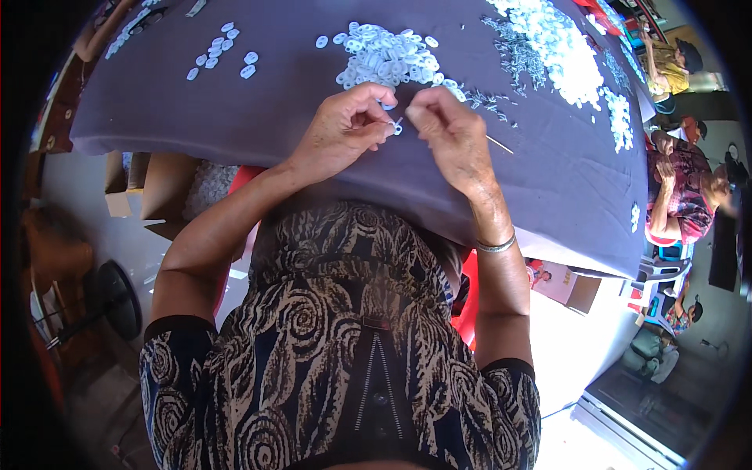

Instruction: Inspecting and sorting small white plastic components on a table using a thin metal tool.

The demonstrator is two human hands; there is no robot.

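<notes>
Between the thumb and fingertips of my left hand (345, 129) is a small white ring-ended piece (398, 128). My right hand (456, 141) is just to its right, slightly apart, with thumb and fingers pinched together; whatever they hold, if anything, is hidden. Straight beyond both hands lies a heap of white oval plastic pieces (392, 59) with holes in them. Small grey metal pins (487, 102) are scattered past my right hand. A thin pale stick (500, 145) rests on the cloth to the right of that hand.
The table is covered with a dark grey cloth (258, 117). A few white ovals (213, 53) lie apart at the far left. A larger white heap (560, 55) spreads at the far right. Cardboard boxes (168, 184) stand below the left edge. Other people (681, 184) sit at right.
</notes>
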